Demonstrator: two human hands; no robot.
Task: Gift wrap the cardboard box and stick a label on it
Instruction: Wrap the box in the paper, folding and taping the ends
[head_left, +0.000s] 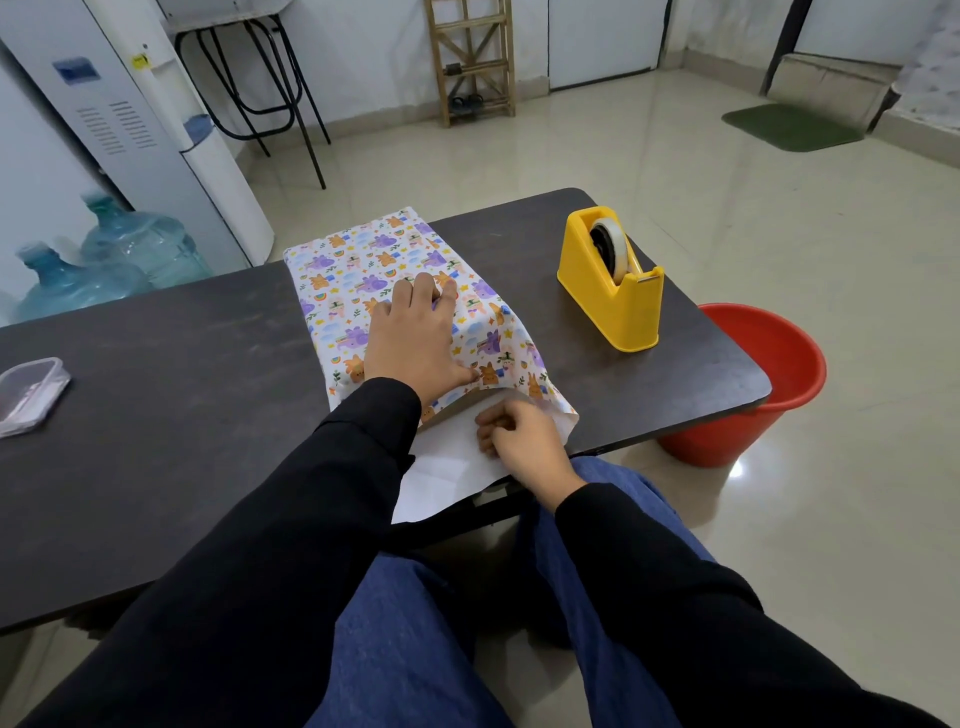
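Note:
Patterned gift wrap (358, 270) with cartoon animals covers the box on the dark table (171, 415); the cardboard itself is hidden. My left hand (415, 338) lies flat on top of the wrapped box, fingers spread and pressing the paper down. At the near end, the paper's white underside (441, 467) hangs past the table edge. My right hand (519, 436) rests there with curled fingers pinching that loose flap. A yellow tape dispenser (613, 280) with a roll of clear tape stands to the right of the box.
A clear plastic container (31, 395) sits at the table's left. A red bucket (763, 384) stands on the floor beside the table's right corner. Water bottles (104, 265) and a white dispenser (156, 130) stand behind the table on the left.

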